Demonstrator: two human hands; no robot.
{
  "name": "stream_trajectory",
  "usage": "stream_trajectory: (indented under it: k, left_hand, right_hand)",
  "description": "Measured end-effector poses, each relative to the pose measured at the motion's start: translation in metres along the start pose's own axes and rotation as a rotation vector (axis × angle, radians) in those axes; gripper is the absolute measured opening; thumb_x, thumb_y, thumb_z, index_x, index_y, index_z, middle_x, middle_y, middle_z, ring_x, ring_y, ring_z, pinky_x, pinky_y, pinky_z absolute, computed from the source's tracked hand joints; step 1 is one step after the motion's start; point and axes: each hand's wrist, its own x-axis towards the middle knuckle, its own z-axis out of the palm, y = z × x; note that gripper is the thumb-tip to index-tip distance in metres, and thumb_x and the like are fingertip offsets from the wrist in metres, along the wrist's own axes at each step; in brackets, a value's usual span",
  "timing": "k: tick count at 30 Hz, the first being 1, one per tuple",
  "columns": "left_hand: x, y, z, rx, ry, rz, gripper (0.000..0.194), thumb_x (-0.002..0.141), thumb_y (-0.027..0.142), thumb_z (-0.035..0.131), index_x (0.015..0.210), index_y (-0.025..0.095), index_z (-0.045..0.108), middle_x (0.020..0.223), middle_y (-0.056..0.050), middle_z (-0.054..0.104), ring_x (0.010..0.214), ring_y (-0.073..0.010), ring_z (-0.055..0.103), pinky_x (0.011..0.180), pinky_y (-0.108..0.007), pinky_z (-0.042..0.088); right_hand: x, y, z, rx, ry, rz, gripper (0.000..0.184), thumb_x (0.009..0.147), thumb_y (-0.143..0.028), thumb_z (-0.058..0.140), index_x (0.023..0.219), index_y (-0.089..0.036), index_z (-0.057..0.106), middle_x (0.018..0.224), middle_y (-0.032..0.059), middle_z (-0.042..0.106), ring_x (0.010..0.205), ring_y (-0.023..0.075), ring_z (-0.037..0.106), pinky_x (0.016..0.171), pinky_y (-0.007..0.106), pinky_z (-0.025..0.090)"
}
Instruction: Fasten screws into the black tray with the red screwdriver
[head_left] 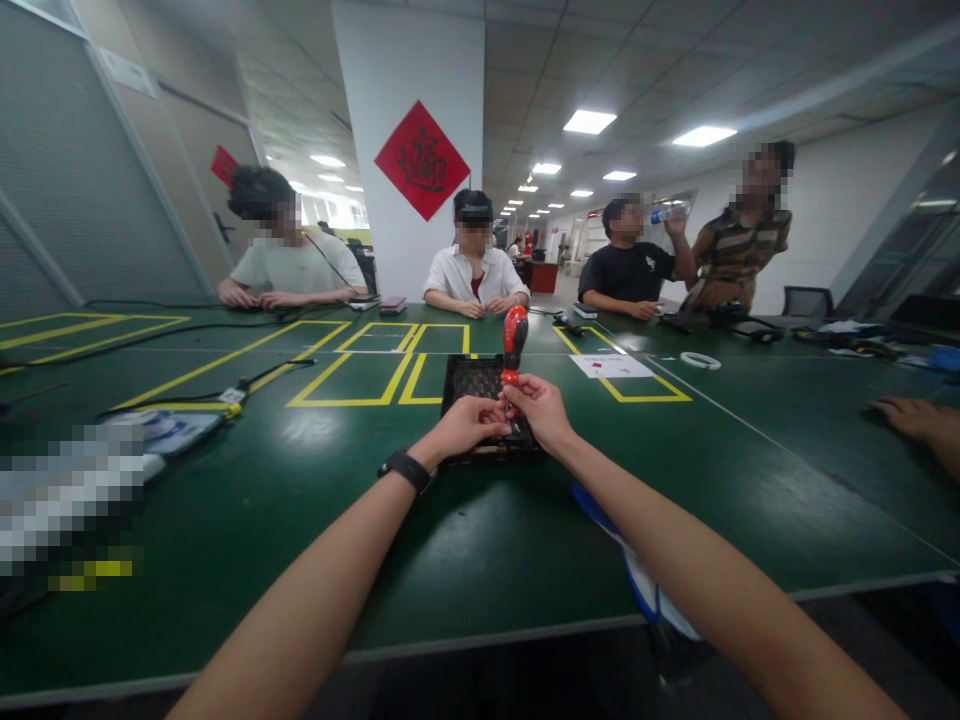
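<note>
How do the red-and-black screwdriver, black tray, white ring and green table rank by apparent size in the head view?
Largest to smallest:
Green table
Black tray, partly hidden
Red-and-black screwdriver
White ring

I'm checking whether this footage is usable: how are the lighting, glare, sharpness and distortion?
Head view: ceiling lights burn out white; the table shows soft glare; the black tray loses detail in its dark parts; the screwdriver handle reads clearly, though its tip is hard to make out; wide-angle stretch seems to tilt the left wall; pixelation covers faces.
</note>
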Motion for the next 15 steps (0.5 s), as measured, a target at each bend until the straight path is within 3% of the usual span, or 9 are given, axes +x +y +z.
stream_trajectory:
  k: [8,15]
  left_hand:
    - [-0.0009,0.0006,-0.0032,0.004,-0.071,0.044,0.023,0.070,0.030,0.057,0.079,0.010,0.061,0.072,-0.004,0.064,0.067,-0.0138,0.058,0.066,-0.025,0.045]
    - [0.0004,-0.0016,-0.0031,-0.032,-0.093,0.055,0.023,0.073,0.028,0.053,0.085,0.010,0.061,0.081,-0.006,0.065,0.074,-0.0146,0.059,0.072,-0.026,0.044]
  right_hand:
    - [0.0009,0.0012,-0.0044,0.012,-0.108,0.081,0.033,0.066,-0.038,0.062,0.090,-0.015,0.059,0.074,0.0016,0.062,0.046,0.0067,0.052,0.042,0.021,0.045]
    - [0.0000,0.0044,-0.0038,0.007,-0.075,0.041,0.029,0.064,-0.038,0.064,0.081,-0.017,0.051,0.065,-0.0019,0.058,0.041,0.0069,0.049,0.038,0.021,0.044]
